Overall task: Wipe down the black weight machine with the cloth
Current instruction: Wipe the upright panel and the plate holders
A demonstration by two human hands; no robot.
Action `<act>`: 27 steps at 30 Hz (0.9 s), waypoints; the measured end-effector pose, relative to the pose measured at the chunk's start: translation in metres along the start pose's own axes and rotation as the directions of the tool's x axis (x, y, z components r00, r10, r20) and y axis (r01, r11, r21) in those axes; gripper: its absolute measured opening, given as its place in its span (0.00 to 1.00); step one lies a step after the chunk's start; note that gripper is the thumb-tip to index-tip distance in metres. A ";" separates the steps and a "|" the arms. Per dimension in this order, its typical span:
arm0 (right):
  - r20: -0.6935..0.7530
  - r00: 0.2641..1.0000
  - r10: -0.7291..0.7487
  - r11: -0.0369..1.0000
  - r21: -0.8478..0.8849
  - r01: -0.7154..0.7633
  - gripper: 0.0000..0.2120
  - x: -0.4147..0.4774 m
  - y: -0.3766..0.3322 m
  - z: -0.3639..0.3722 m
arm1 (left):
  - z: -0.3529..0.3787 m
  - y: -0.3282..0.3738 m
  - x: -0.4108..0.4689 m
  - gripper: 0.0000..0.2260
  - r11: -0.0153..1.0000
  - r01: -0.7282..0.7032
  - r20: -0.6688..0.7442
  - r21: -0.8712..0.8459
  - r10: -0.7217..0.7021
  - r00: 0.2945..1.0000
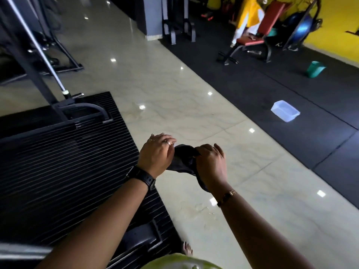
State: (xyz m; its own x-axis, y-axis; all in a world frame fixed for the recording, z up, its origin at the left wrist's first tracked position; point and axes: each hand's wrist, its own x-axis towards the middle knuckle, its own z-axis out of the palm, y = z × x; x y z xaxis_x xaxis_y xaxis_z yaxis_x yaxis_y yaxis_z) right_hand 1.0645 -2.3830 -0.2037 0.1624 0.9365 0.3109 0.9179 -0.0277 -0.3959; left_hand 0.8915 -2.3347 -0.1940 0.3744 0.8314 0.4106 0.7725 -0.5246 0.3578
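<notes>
- Cloth (183, 162), dark and bunched, is held up in the air between the person's two hands. It hangs over the pale floor just off the edge of the ribbed mat and touches no part of the machine.
- Left hand (157, 154) has its fingers curled onto the cloth's left side and grips it; there are rings on two fingers and a black watch (142, 176) on the wrist.
- Right hand (210, 162) pinches the cloth's upper right end with bent fingers, and a loose tail of fabric droops below that wrist, which wears a thin bracelet (227, 197).
- Black weight machine (37, 74) stands to the left, well apart from the hands. It has a slanted dark post, a bright metal rod beside it, and a curved foot planted on the mat.
- Ribbed black mat (58, 156) lies under the machine and runs down past the left forearm.
- Glossy marble-look tile floor (174, 90) fills the middle and shows spots of reflected light.
- Bare toes (187, 248) show at the bottom edge.
- Black rubber flooring (291, 84) lies to the right, with a clear plastic tub (285, 113) on it and a green bucket (315, 69) farther back.
- Red padded bench (258, 33) stands beyond, with a blue exercise ball (303, 26) near it against a yellow wall (338, 20). A person in yellow (246, 14) stands beside the bench.
</notes>
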 end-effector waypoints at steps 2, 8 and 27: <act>-0.012 0.998 -0.055 0.998 0.014 0.055 0.09 0.016 0.001 0.002 | -0.001 -0.004 0.008 0.15 0.999 0.050 -0.008 0.017 -0.050 0.999; 0.015 0.983 -0.182 0.983 0.036 0.181 0.07 0.058 0.016 0.007 | 0.003 -0.006 0.028 0.12 0.986 0.149 -0.090 0.076 -0.142 0.986; -0.059 0.931 -0.359 0.919 0.153 0.364 0.14 0.192 -0.023 0.085 | 0.025 -0.099 0.111 0.10 0.952 0.271 -0.185 0.142 -0.243 0.952</act>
State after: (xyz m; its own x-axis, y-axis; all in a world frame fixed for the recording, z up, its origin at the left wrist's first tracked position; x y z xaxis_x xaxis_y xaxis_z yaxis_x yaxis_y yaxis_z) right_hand 1.0436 -2.1734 -0.2079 -0.1571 0.8615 0.4829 0.8471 0.3689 -0.3826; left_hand 0.8693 -2.1858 -0.2051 0.0734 0.8854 0.4590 0.9098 -0.2480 0.3328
